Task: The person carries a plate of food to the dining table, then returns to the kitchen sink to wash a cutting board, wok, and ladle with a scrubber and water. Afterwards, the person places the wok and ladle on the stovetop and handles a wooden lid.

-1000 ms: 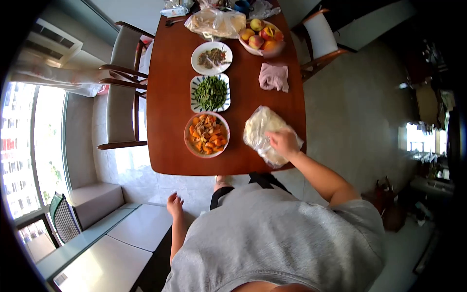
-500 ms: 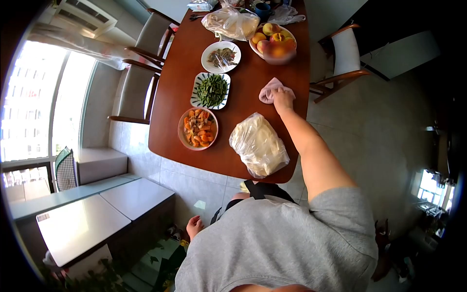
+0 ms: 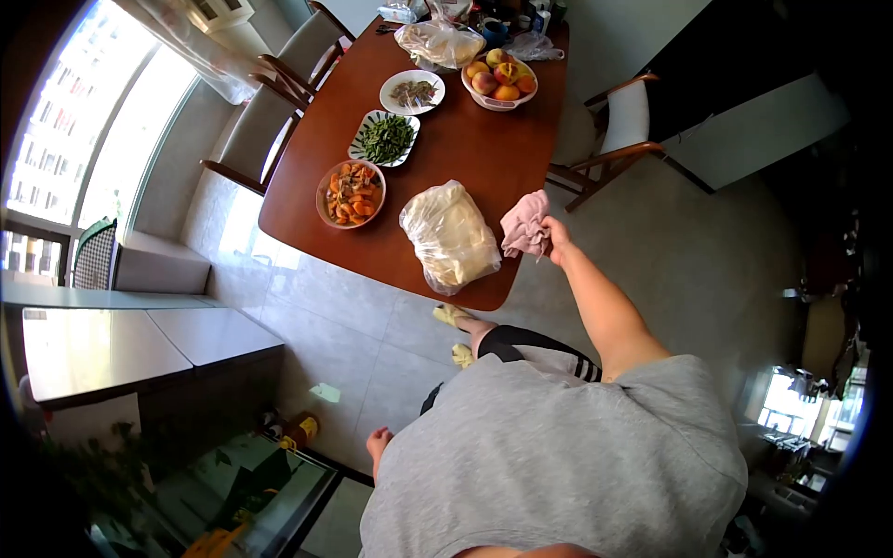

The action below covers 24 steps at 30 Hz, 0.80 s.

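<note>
A crumpled pink cloth [image 3: 526, 224] is gripped in my right hand [image 3: 557, 240], raised just off the right edge of the wooden table [image 3: 465, 139]. Close to the cloth, on the table's near corner, lies a clear plastic bag of pale, flat, dough-like sheets [image 3: 450, 237]. My left hand [image 3: 379, 441] hangs low by my side, away from the table. Its fingers are loosely curled with nothing visible in them.
Along the table stand a bowl of orange chunks [image 3: 351, 194], a dish of chopped greens [image 3: 385, 139], a plate of food [image 3: 412, 92], a fruit basket [image 3: 499, 80] and another plastic bag [image 3: 439, 44]. Chairs [image 3: 625, 126] flank both sides; a glass-topped tank [image 3: 251, 493] is lower left.
My right hand has lifted the cloth off the tabletop and drawn it back toward me, past the table's right edge. My body and view have turned and stepped back slightly from the table.
</note>
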Available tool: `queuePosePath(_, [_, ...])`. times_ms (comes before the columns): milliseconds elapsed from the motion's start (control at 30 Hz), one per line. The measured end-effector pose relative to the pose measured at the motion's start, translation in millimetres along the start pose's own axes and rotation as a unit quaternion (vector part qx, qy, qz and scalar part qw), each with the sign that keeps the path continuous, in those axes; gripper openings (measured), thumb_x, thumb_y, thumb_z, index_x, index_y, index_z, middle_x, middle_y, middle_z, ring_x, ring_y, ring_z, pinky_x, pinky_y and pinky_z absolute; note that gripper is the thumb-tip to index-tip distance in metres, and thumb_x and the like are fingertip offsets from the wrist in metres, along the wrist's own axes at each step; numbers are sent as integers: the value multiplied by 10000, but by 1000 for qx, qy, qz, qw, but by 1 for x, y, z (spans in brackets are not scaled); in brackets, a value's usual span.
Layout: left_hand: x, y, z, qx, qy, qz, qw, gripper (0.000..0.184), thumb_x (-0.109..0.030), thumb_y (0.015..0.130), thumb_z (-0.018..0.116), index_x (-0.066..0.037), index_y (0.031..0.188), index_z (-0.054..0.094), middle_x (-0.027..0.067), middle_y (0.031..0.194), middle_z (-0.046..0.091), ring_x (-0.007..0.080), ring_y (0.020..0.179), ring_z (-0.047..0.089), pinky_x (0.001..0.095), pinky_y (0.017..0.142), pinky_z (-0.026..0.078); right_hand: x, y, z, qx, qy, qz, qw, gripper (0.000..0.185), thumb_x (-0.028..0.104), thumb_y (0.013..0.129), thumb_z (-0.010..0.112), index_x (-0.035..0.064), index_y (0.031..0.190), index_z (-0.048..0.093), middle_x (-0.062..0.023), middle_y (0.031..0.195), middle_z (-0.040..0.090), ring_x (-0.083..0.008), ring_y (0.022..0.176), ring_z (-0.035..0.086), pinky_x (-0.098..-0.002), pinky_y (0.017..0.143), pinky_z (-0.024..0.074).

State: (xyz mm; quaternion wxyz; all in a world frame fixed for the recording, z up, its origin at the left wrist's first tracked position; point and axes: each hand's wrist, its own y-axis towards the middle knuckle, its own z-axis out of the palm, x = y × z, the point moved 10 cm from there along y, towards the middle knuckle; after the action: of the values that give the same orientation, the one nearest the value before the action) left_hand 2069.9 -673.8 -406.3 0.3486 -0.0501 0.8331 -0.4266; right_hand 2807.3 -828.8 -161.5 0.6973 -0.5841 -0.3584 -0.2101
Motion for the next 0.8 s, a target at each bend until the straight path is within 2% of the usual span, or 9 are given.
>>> queuePosePath(67, [32, -26, 16, 1, 34, -33, 999, 215, -122, 854, 647, -15, 1035, 693, 96, 874, 706, 141, 763, 659, 310, 662, 540, 19, 4, -9, 54, 88, -14, 995, 355, 306, 805, 530, 93, 1071, 631, -92, 1085, 665, -281, 1028, 624, -472, 953, 492])
queuePosePath(167, [41, -60, 34, -6, 37, -70, 997, 216, -126, 852, 649, -17, 1033, 695, 96, 874, 708, 143, 762, 660, 311, 665, 538, 58, -3, -14, 151, 135, -6, 979, 437, 390, 827, 529, 92, 1135, 616, -95, 1139, 653, -293, 1083, 604, -477, 983, 471])
queuePosePath(267, [30, -86, 47, -33, 19, -95, 995, 217, -130, 851, 651, -20, 1032, 697, 95, 874, 710, 144, 761, 660, 312, 667, 537, 102, -7, -16, 140, 144, -37, 979, 518, 425, 807, 660, 92, 1199, 594, -79, 1141, 648, -283, 1067, 614, -447, 968, 489])
queuePosePath(400, [-10, -108, 81, -74, -8, -115, 991, 218, -135, 848, 653, -23, 1029, 700, 95, 874, 712, 146, 759, 661, 314, 670, 536, 172, 74, -70, -11, -50, -199, 979, 459, 270, 818, 701, 32, 1193, 587, -87, 1082, 646, -218, 949, 645, -386, 834, 538])
queuePosePath(500, [-59, -112, 120, -110, -36, -115, 987, 219, -139, 846, 655, -25, 1028, 702, 94, 874, 714, 148, 758, 662, 315, 672, 534, 232, 150, -88, -54, -143, -189, 970, 410, 253, 841, 651, -6, 1155, 599, -108, 994, 659, -222, 857, 653, -375, 747, 537])
queuePosePath(600, [-117, -120, 161, -137, -62, -100, 984, 220, -143, 845, 657, -27, 1026, 704, 94, 874, 716, 149, 757, 663, 316, 674, 533, 344, 199, -76, -145, -315, -260, 901, 446, 279, 853, 626, -61, 1138, 580, -190, 984, 664, -278, 855, 666, -404, 708, 532])
queuePosePath(733, [-172, -137, 213, -122, -93, 1, 988, 228, -153, 837, 663, -26, 1023, 703, 89, 856, 715, 161, 761, 662, 308, 690, 525, 461, 221, 0, -39, -358, -256, 897, 425, 288, 860, 656, -34, 1119, 555, -190, 949, 658, -263, 787, 648, -399, 702, 520])
queuePosePath(767, [-188, -154, 217, -138, -108, -29, 984, 226, -148, 836, 662, -27, 1022, 703, 96, 855, 714, 166, 760, 661, 311, 698, 525, 493, 268, 10, -44, -381, -368, 847, 405, 271, 849, 665, -10, 1123, 565, -162, 956, 664, -250, 823, 646, -383, 721, 510])
queuePosePath(800, [-197, -174, 213, -156, -126, -61, 978, 223, -143, 834, 662, -28, 1021, 702, 103, 854, 713, 171, 759, 660, 314, 705, 525, 507, 290, 21, -30, -365, -381, 849, 407, 261, 855, 655, 0, 1150, 550, -164, 988, 651, -262, 849, 642, -391, 736, 518])
